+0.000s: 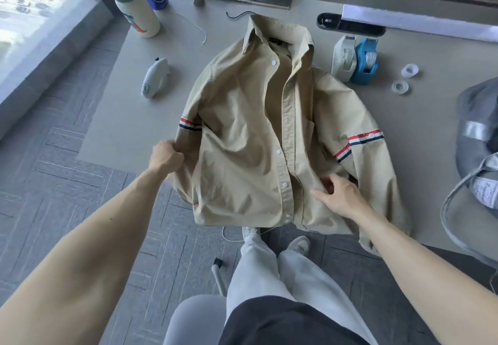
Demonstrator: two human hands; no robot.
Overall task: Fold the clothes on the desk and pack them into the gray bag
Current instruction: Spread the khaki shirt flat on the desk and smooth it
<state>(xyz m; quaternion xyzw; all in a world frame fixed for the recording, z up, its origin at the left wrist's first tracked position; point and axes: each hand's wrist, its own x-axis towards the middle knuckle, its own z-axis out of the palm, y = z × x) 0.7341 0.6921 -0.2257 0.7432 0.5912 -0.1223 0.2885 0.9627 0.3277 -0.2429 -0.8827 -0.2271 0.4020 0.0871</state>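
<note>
The beige button-up shirt [242,139] is spread front-up on the desk [121,96], with its hem at the near edge. Its side is clamped in the left hand [168,153], whose fingers are curled on the cloth. The right hand [339,196] is laid on the lower front, fingers relaxed and apart. The gray bag [474,129] is seen just beside the shirt on the right, and the tape dispensers [363,66] farther back.

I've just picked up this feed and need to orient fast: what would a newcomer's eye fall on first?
The beige shirt lies spread collar-away across the middle of the desk, with red, white and navy bands on both sleeves. The left hand grips its sleeve near the desk's left edge, while the right hand touches the lower front. The gray bag sits at the right edge of view.
</note>
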